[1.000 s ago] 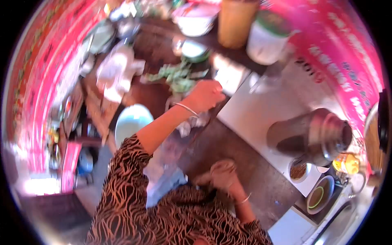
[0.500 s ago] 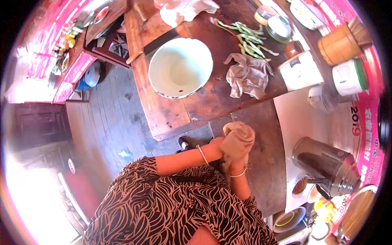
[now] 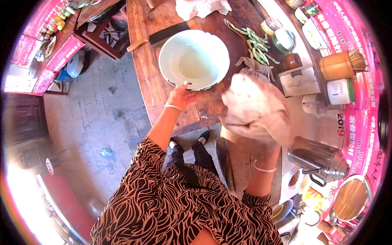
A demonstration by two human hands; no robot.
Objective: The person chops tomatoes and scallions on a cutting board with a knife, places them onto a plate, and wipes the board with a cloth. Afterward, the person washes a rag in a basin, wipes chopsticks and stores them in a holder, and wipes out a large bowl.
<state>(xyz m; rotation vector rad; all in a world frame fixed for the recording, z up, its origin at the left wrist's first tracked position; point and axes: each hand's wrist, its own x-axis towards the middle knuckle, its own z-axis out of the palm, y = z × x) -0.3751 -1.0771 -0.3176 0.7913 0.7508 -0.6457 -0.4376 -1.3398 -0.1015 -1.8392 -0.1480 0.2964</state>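
My left hand (image 3: 182, 97) is at the near rim of a white enamel basin (image 3: 194, 61), thumb on the rim and fingers under its near side. The basin sits on the wooden table (image 3: 157, 98). A pale cloth (image 3: 257, 108), blurred by motion, hangs from my right hand, whose fingers it mostly hides. Behind this cloth lies a crumpled grey-brown cloth (image 3: 255, 68), with green bean pods (image 3: 257, 45) just beyond it.
A knife (image 3: 171, 34) lies behind the basin. To the right stand glass jars (image 3: 283, 40), a bamboo chopstick holder (image 3: 335, 66), a white tub (image 3: 339, 91) and a metal thermos (image 3: 318, 159). A white cloth (image 3: 202, 7) lies at the back.
My hands have moved apart from the cloth they both held. My left hand has gone to the basin's rim; my right hand has swung the cloth forward and right, spreading it out.
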